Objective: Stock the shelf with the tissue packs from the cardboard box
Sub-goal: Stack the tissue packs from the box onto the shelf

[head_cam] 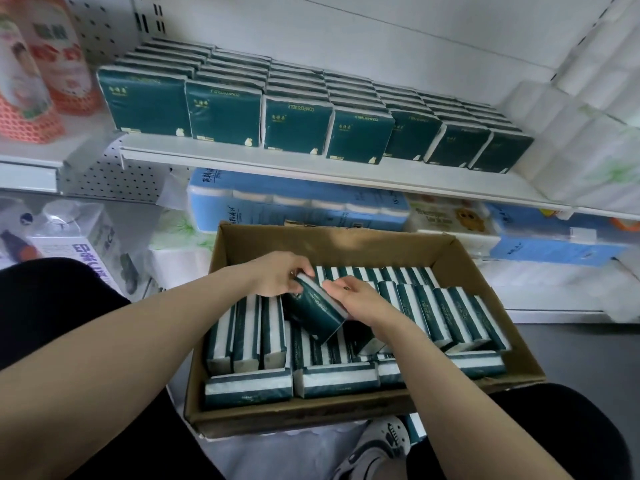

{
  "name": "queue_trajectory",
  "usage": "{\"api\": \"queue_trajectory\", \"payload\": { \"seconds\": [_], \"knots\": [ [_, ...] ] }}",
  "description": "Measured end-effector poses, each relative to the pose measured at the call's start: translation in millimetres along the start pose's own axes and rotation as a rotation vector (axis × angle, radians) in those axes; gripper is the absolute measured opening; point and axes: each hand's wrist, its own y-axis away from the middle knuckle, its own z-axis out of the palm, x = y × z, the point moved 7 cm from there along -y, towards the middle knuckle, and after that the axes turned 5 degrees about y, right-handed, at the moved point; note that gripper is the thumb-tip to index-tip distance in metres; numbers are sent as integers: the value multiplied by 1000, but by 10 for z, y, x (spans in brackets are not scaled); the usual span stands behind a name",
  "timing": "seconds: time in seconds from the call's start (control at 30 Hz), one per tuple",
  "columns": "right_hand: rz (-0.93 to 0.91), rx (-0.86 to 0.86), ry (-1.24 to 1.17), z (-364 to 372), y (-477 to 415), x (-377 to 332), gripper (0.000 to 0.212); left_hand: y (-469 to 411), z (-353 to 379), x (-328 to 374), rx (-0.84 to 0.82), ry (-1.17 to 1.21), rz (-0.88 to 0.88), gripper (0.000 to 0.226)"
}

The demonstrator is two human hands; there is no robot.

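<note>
An open cardboard box [349,242] sits low in front of me, holding several dark green and white tissue packs on edge. One tilted tissue pack [317,310] is raised above the rest in the box's middle. My left hand [277,275] grips its upper left end. My right hand [356,299] holds its right side, fingers curled against it. Above, the white shelf [311,164] carries several rows of the same green packs [221,114], filling it from left to right.
Pink-packaged goods [38,77] stand at the shelf's left, white tissue rolls [588,109] at its right. Blue and white paper bundles [298,202] fill the lower level behind the box. My dark-clothed knees flank the box, and a shoe [377,448] shows below it.
</note>
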Motion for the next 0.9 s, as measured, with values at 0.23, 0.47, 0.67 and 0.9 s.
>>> {"api": "queue_trajectory", "payload": {
  "seconds": [0.23, 0.47, 0.67, 0.9],
  "knots": [
    [-85, 73, -301, -215, -108, -37, 53, -62, -223, -146, 219, 433, -114, 33],
    [-170, 251, -489, -551, -177, -140, 41, -55, -275, -16, 260, 666, -195, 50],
    [-233, 303, -544, -792, -141, -218, 43, -106, -284, 150, 256, 878, -188, 51],
    [-284, 408, -535, -1227, -15, -284, 36, -320, -537, 423, 432, 781, -138, 47]
  ]
}}
